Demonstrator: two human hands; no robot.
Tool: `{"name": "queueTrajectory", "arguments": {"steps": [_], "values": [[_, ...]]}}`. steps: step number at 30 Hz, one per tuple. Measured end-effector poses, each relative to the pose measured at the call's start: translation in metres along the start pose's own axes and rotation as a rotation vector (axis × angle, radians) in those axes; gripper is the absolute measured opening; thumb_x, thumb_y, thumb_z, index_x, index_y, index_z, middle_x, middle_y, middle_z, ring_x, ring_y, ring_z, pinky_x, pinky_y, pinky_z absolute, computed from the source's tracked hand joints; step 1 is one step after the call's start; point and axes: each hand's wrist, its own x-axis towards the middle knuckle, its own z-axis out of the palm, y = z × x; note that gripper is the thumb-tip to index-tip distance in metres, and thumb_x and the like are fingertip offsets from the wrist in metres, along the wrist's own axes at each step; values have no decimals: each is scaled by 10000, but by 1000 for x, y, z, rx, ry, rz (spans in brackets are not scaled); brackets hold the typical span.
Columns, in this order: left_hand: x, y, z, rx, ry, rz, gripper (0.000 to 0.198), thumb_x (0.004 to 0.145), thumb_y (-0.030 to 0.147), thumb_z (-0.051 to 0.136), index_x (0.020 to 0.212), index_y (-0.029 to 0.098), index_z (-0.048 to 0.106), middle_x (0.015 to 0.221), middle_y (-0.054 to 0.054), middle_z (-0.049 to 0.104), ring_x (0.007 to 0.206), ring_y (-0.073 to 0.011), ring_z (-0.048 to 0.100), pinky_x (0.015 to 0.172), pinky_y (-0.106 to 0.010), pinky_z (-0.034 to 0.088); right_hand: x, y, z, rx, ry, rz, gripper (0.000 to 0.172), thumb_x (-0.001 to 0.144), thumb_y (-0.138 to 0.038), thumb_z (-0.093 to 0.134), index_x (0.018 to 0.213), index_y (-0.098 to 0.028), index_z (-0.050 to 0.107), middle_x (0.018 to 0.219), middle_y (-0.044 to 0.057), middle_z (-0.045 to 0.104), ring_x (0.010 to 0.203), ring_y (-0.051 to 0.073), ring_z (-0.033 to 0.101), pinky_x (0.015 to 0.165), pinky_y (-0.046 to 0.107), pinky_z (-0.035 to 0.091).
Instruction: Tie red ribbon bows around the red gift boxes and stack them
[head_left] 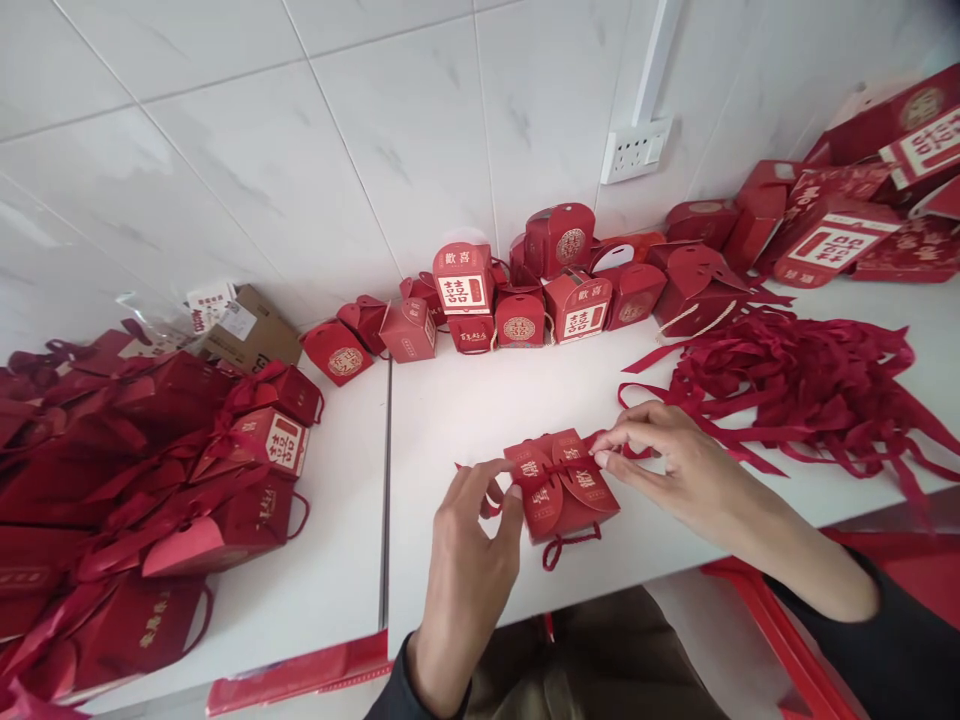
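A red gift box [559, 505] with gold lettering lies on the white table in front of me, its curved flaps folded together on top. A dark red ribbon [568, 466] runs across its top. On the box's left side, my left hand [480, 510] pinches the ribbon between thumb and finger. My right hand [660, 455] pinches the ribbon's other end at the right edge of the box. A red cord handle [562, 548] sticks out at the near side of the box.
Loose red ribbons [795, 385] are heaped on the right. Several red boxes [521, 316] line the tiled wall, with more boxes [836, 240] at the far right. Ribboned boxes [217, 520] crowd the left beside a cardboard carton [251, 328]. A gap [387, 480] divides the tables.
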Motion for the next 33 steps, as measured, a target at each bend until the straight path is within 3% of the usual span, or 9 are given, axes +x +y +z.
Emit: {"name": "queueTrajectory", "arguments": {"steps": [2, 5, 8, 10, 14, 22, 29, 33], "values": [[-1, 2, 3, -1, -24, 23, 195, 973, 229, 559, 1103, 253, 702, 824, -22, 629, 749, -181, 593, 676, -307, 511, -2, -1, 1, -41, 52, -41, 347, 963, -563, 566, 889, -280, 752, 977, 118, 649, 1076, 348, 621, 616, 363, 569], [-2, 5, 8, 5, 11, 69, 204, 965, 227, 577, 1125, 237, 702, 940, -56, 632, 829, -194, 625, 736, -338, 544, -6, -11, 4, -82, 116, -140, 191, 982, -412, 578, 993, -269, 704, 990, 106, 636, 1059, 331, 602, 761, 430, 581], [-1, 7, 13, 22, 51, 124, 174, 936, 201, 608, 1068, 237, 716, 1019, -76, 602, 885, -209, 632, 793, -379, 555, -8, -23, 14, -78, 33, -228, 65, 986, -257, 584, 975, -257, 648, 970, 76, 633, 967, 277, 626, 860, 442, 554], [-1, 8, 16, 29, 65, 142, 146, 922, 172, 613, 1007, 235, 715, 1025, -76, 592, 889, -214, 629, 821, -407, 552, -7, -28, 22, -91, -28, -245, 95, 992, -193, 561, 949, -245, 627, 941, 66, 614, 912, 258, 627, 827, 419, 543], [-1, 6, 20, 26, 77, 143, 138, 919, 152, 605, 988, 225, 700, 1017, -75, 592, 904, -219, 624, 835, -423, 547, -7, -27, 35, -163, -32, -242, 157, 1025, -150, 472, 908, -229, 541, 909, 61, 579, 873, 259, 596, 785, 417, 501], [-2, 7, 21, 13, 79, 145, 124, 910, 143, 626, 977, 224, 691, 1007, -66, 609, 915, -215, 619, 821, -403, 544, -14, -31, 30, -100, -70, -205, 181, 1078, -235, 333, 929, -249, 434, 907, 55, 552, 795, 232, 575, 708, 370, 482], [-1, 9, 25, -7, 89, 137, 122, 915, 144, 628, 959, 236, 696, 1000, -59, 622, 926, -223, 611, 831, -408, 528, -16, -31, 13, 101, -217, 43, 305, 1095, -472, 324, 960, -262, 500, 855, 24, 624, 658, 202, 589, 622, 335, 502], [-1, 7, 28, -57, 79, 94, 122, 946, 150, 588, 929, 231, 678, 1013, -59, 617, 928, -214, 612, 829, -392, 521, -16, -29, 9, 158, -246, 89, 346, 1086, -538, 349, 970, -267, 530, 843, -1, 618, 657, 188, 577, 608, 317, 488]]}}
